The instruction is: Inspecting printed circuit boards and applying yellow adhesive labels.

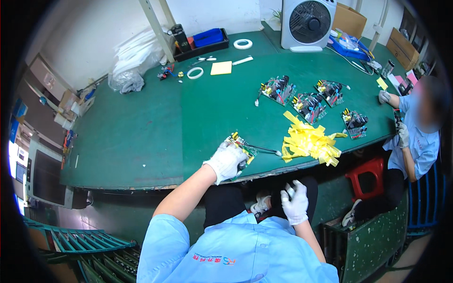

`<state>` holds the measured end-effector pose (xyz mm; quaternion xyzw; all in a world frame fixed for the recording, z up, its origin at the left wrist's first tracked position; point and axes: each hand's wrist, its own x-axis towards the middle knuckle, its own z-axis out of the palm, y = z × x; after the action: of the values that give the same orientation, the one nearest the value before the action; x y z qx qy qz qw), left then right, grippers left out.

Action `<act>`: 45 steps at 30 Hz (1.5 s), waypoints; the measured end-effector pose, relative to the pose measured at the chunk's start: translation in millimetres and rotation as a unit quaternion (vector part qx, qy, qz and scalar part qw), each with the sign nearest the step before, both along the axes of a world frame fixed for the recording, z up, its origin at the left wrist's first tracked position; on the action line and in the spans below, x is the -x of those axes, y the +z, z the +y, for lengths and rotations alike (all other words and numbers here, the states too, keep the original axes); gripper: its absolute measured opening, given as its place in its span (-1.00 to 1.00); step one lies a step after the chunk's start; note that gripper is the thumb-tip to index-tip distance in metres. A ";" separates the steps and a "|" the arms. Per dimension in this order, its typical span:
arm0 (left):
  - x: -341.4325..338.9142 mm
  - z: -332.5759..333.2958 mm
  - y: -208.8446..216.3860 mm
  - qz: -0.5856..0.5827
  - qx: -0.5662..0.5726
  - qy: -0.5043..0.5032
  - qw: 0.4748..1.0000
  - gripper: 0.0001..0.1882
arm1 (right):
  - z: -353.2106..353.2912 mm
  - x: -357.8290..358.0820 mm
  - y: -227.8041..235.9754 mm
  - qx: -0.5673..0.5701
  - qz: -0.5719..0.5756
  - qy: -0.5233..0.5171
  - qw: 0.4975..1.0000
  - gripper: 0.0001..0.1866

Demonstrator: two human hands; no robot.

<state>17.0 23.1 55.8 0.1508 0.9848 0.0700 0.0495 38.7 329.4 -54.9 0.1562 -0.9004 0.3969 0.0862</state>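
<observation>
My left hand (225,162), in a white glove, grips a green circuit board (248,150) near the front edge of the table. Yellow parts show on the board, and a dark cable runs from it to a white plug (278,153). Above my lap, beyond the table edge, is my gloved right hand (296,205). Its fingers are curled, and whatever they may hold is too small to name. Right of the board lies a heap of yellow tape strips (311,141). Several circuit boards (309,107) with black and yellow parts lie behind the heap.
At the back stand a grey fan (309,26), a black tray (207,47) with a blue bin, and white tape rolls (195,73). A yellow pad (221,68) lies nearby. On the right, a co-worker (420,137) in gloves holds a board. A red stool (367,178) is below.
</observation>
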 end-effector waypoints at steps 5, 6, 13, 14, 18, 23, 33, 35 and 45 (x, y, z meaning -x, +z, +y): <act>16.7 -11.2 -9.3 -0.031 -0.213 0.132 0.968 -0.64 | -52.6 7.4 31.0 -0.006 0.009 0.126 0.992 -0.54; 22.5 -15.3 -13.8 0.003 -0.172 0.170 0.970 -0.64 | -62.1 10.1 34.0 -0.019 0.008 0.143 0.989 -0.55; 15.2 -10.9 -60.8 0.246 -0.157 0.152 0.944 -0.75 | -101.9 27.7 42.9 -0.100 0.100 0.175 0.974 -0.68; 15.3 -11.2 -64.1 0.237 -0.157 0.155 0.946 -0.75 | -104.9 27.4 42.0 -0.114 0.108 0.174 0.972 -0.69; 18.7 -13.3 -68.1 0.261 -0.175 0.153 0.937 -0.75 | -113.2 27.2 36.2 -0.126 0.101 0.176 0.971 -0.71; 19.2 -11.2 -68.2 0.260 -0.164 0.170 0.936 -0.72 | -117.1 27.1 33.1 -0.135 0.071 0.172 0.973 -0.77; 19.1 -11.0 -69.2 0.276 -0.162 0.173 0.932 -0.72 | -127.9 22.3 31.1 -0.177 0.059 0.117 0.975 -0.73; 18.8 -11.3 -69.0 0.272 -0.162 0.170 0.933 -0.71 | -130.8 22.1 32.7 -0.193 0.047 0.106 0.974 -0.68; 18.3 -11.5 -68.5 0.265 -0.156 0.170 0.936 -0.70 | -128.3 26.4 37.7 -0.195 0.025 0.138 0.971 -0.53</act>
<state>-1.2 11.6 -12.7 0.0004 0.9498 0.1878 -0.2502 12.3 201.0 -17.2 0.3029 -0.9275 0.2180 0.0205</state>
